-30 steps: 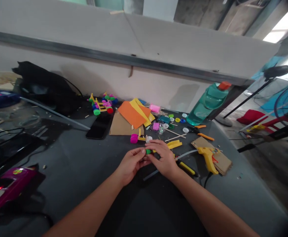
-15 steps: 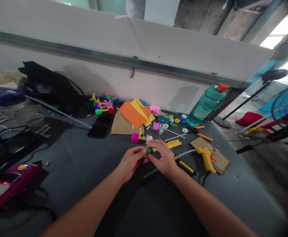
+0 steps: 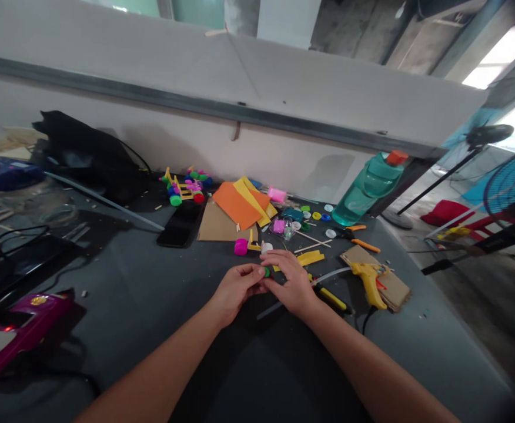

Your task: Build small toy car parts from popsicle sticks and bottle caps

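Between my two hands is a small green bottle cap (image 3: 267, 272), mostly covered by fingers. My left hand (image 3: 238, 289) pinches it from the left with thumb and fingers. From the right, my right hand (image 3: 290, 283) closes on it too, its fingers curled over the top. Just beyond the hands lies a small yellow frame (image 3: 253, 242) with a pink cap (image 3: 240, 247) at its left and a white cap (image 3: 267, 248) at its right. Yellow strips (image 3: 310, 258) lie past my right hand, and a yellow-and-black pen-like tool (image 3: 333, 298) is beside that wrist.
A yellow glue gun (image 3: 369, 281) rests on cardboard (image 3: 394, 288) at right. Farther back are orange-handled pliers (image 3: 365, 245), a teal bottle (image 3: 365, 188), loose caps, orange sheets (image 3: 235, 202) and a phone (image 3: 179, 226). A magenta device (image 3: 28, 317) with a cord sits at left.
The green cap has turned or sunk slightly between the fingers, so less of it shows. Both hands stay in nearly the same place.
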### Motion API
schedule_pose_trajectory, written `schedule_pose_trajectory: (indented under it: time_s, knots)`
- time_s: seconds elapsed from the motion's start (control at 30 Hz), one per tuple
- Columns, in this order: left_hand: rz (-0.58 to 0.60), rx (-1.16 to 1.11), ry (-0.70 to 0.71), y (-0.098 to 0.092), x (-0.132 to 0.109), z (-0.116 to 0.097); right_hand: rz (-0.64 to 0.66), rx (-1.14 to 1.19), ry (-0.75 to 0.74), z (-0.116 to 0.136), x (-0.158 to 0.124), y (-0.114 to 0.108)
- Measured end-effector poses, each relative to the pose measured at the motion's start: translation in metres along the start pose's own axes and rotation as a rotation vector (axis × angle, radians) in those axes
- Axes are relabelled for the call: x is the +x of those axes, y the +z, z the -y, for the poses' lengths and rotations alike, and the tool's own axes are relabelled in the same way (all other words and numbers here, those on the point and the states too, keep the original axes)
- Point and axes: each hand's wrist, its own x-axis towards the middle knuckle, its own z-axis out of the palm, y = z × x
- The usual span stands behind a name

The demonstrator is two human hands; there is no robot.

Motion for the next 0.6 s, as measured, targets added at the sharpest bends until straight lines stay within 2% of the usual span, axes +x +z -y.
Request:
schedule_pose_trajectory:
  time_s: [0.33,0.6]
  knots:
    - [0.014,0.001,-0.001,0.0009,-0.0015,-0.0014,-0.007,-0.046,-0.046,-0.0025,-0.0009,0.0016]
    - [-0.031,0.006,-0.003,-0.0003,0.0,0.0008,0.006,-0.066,-0.061,-0.0034,-0.0011,0.0017]
